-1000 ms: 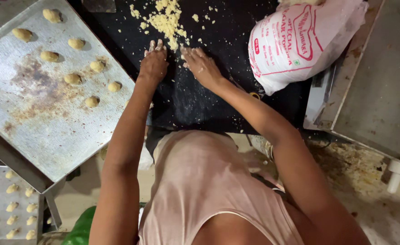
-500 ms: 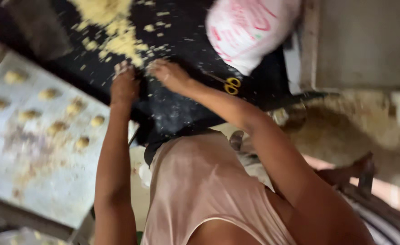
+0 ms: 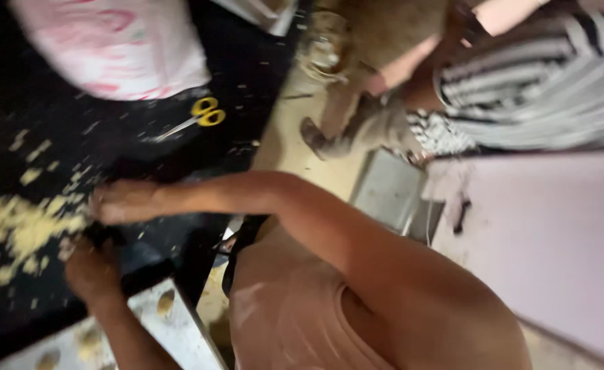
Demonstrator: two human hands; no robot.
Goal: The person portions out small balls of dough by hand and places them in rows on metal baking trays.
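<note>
Head view, blurred by motion. A black work surface (image 3: pixel 144 144) fills the left half of the frame; a white-and-pink sack (image 3: pixel 110 44) lies at upper left. A metal tray (image 3: pixel 178 336) with dough pieces sits at lower left. Crumbly yellow dough (image 3: pixel 14 229) spreads at left centre. The right hand (image 3: pixel 120 202) lies flat beside it, fingers extended; the left hand (image 3: pixel 89 270) rests below, its grip indiscernible. Yellow-handled scissors (image 3: pixel 202 116) lie near the sack.
</note>
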